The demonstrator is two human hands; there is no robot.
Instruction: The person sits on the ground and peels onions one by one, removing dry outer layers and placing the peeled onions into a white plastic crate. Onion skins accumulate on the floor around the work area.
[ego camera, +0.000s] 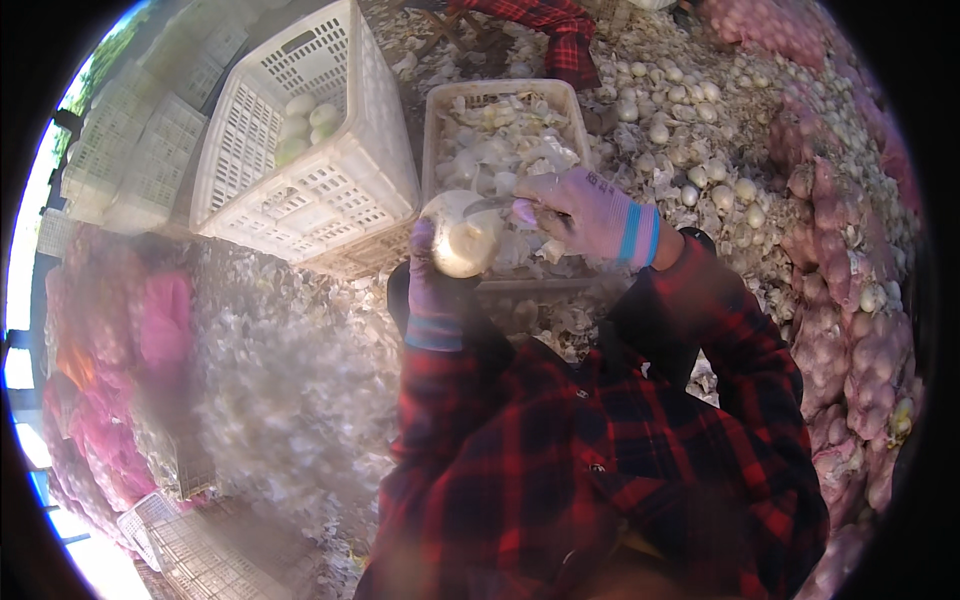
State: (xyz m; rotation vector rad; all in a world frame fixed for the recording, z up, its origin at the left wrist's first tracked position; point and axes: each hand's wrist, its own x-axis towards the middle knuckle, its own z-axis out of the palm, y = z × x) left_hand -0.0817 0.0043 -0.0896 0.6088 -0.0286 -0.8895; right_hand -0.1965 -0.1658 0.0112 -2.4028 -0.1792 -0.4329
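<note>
A large pale onion (466,236) rests in my left hand (429,281), whose gloved thumb and fingers hold it from its left and lower side. In my right hand (581,214), also in a knitted glove with blue bands at the cuff, is a small knife (489,205); its blade lies against the upper right of the onion. Below both hands stands a shallow white plastic crate (433,124) filled with onion skins and scraps. To the left, a tall white plastic crate (375,150) holds several peeled onions (307,124).
Unpeeled white onions (705,112) are heaped at the right, beside full pink mesh sacks (821,345). Onion skins (292,390) cover the floor at left. Stacked crates (131,142) and more sacks (101,450) line the left side. Another person's plaid sleeve or trouser leg (570,49) shows beyond the shallow crate.
</note>
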